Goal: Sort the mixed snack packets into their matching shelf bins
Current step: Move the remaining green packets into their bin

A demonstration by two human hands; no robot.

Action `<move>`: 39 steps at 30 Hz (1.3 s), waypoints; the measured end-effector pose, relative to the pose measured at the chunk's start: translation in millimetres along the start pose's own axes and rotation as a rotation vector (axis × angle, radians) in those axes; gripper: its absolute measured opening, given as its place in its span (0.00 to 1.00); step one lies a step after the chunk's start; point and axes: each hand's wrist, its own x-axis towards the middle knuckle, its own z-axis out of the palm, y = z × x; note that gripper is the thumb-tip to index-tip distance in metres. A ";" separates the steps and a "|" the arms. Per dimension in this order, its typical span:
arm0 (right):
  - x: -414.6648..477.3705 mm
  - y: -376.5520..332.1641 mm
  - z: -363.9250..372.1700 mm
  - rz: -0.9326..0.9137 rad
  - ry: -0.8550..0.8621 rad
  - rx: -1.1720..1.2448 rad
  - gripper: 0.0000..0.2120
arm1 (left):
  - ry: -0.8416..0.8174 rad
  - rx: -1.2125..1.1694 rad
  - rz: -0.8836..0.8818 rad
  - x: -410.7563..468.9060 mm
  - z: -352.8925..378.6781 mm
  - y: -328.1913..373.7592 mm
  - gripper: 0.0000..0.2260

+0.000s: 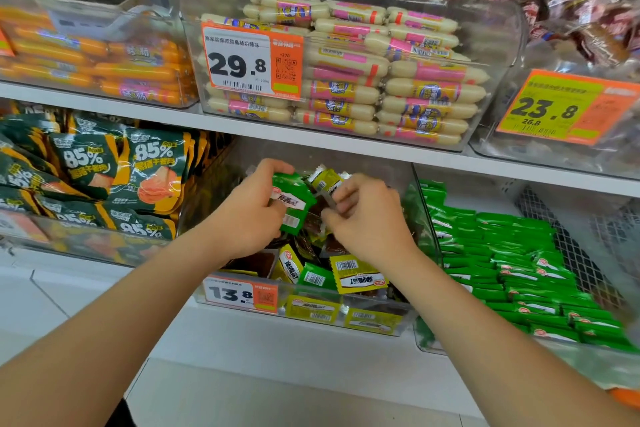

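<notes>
My left hand (249, 215) grips a few green snack packets (294, 199) above the clear middle bin (349, 326) on the lower shelf. That bin holds a jumble of yellow packets (358, 274) and green ones. My right hand (367, 218) reaches into the same bin, its fingers curled round a small dark packet (327, 199) beside the green ones. The clear bin to the right (424, 340) is filled with rows of matching green packets (526, 274).
A bin of dark green 85% packs (114, 180) sits to the left on the lower shelf. Above are bins of orange sausages (104, 73), pale cheese sausages (398, 80) and brown snacks (588, 28). The white shelf edge (311, 139) hangs just over my hands.
</notes>
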 end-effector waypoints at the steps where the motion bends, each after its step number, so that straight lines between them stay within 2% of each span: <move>1: -0.6 3.5 1.4 0.034 -0.126 -0.078 0.08 | 0.046 0.064 0.001 1.6 -1.4 -3.0 0.22; 3: -3.7 7.9 7.8 -0.002 -0.323 -0.339 0.12 | 0.105 0.139 0.002 4.0 -4.2 -7.7 0.23; 5: -5.6 7.2 15.4 -0.078 -0.338 -0.519 0.15 | 0.119 0.161 -0.002 4.4 -4.1 -10.4 0.24; 8: -3.8 -0.1 23.0 -0.218 -0.354 -0.467 0.04 | 0.138 0.190 0.011 4.5 -1.0 -12.9 0.25; 11: -3.7 -4.6 21.3 -0.358 -0.323 -0.489 0.10 | 0.187 0.227 0.026 3.3 -2.7 -13.1 0.26; 13: -3.1 -5.6 12.4 -0.489 -0.259 -0.528 0.11 | 0.219 0.246 0.019 3.8 -6.1 -14.6 0.26; 14: -3.0 -3.7 7.6 -0.522 -0.279 -0.524 0.11 | 0.226 0.253 0.015 4.3 -7.7 -15.6 0.26; 18: -8.3 6.5 -5.2 -0.353 -0.590 -0.454 0.14 | 0.203 0.259 0.012 7.2 -11.0 -20.3 0.26; 23: 0.8 15.7 -22.4 -0.210 -0.609 -0.778 0.37 | 0.120 0.215 0.131 6.8 -3.7 -16.5 0.28; 26: 5.8 17.8 -23.3 -0.089 -0.648 -0.826 0.47 | 0.076 0.216 0.201 4.2 1.6 -13.4 0.30; 28: 7.5 22.3 -14.7 -0.074 -0.651 -0.845 0.50 | 0.057 0.207 0.223 2.7 4.9 -13.4 0.30; 32: 14.8 28.3 -2.6 -0.122 -0.583 -0.928 0.49 | 0.088 0.230 0.179 5.4 7.9 -16.4 0.28; 39: 28.8 24.8 4.1 -0.313 -0.478 -0.857 0.28 | 0.152 0.255 0.132 8.0 4.5 -18.9 0.27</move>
